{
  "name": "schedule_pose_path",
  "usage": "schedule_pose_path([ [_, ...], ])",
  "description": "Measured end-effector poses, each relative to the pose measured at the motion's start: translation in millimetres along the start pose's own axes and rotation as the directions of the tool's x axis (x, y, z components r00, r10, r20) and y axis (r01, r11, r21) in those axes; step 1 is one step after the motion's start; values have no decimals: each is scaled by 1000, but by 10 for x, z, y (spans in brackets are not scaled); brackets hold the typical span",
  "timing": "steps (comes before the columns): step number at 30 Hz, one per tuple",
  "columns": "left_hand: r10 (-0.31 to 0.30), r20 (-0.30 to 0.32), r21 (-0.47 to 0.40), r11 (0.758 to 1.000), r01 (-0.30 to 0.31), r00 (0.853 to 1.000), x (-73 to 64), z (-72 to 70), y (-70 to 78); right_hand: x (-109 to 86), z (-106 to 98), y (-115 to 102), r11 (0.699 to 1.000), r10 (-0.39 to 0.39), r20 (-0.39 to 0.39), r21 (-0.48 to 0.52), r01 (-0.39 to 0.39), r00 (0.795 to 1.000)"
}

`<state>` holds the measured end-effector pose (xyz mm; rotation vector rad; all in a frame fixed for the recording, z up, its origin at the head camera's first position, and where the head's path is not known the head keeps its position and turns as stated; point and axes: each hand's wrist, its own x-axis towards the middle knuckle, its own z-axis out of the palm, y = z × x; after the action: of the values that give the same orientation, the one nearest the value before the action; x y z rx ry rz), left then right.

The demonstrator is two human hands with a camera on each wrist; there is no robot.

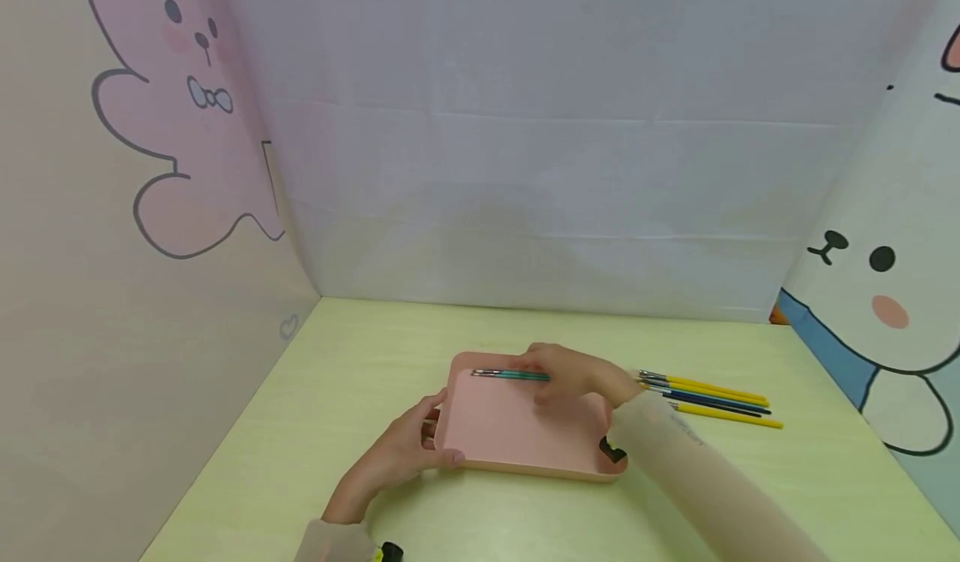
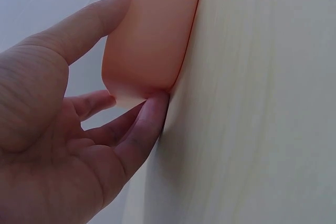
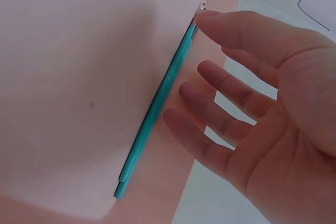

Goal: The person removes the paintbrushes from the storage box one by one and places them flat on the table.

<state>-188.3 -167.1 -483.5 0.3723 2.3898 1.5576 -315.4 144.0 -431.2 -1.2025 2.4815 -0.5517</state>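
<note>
A shallow pink tray (image 1: 510, 429) lies on the table in front of me. My left hand (image 1: 401, 447) grips its near left corner. In the left wrist view, the thumb rests against one wall of the tray (image 2: 149, 35) and fingertips touch around the corner, low by the tabletop. Two teal-handled paintbrushes (image 3: 152, 111) lie side by side inside the tray along its far wall. Over them is my right hand (image 1: 570, 374), its fingers spread and loosely bent. The right thumb is close to the brushes' metal ends; whether it touches them I cannot tell.
To the right of the tray, several more paintbrushes lie on the pale yellow table (image 1: 352, 362), among them a yellow-handled brush (image 1: 727, 415) and a dark blue one (image 1: 716, 400). White sheets (image 1: 525, 170) with cartoon animals stand around the back and sides.
</note>
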Motion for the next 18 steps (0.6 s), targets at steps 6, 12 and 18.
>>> schedule_pose_path([
  [6,11,5,-14,1000,-11,1000,6,6,-11,19,47,1,1000,1,1,3,-1,1000],
  [12,12,7,-18,1000,-12,1000,2,4,-4,34,93,11,1000,5,5,11,-5,1000],
  [18,2,3,-9,1000,-2,1000,-10,3,10,70,129,-3,999,34,30,-42,-32,999],
])
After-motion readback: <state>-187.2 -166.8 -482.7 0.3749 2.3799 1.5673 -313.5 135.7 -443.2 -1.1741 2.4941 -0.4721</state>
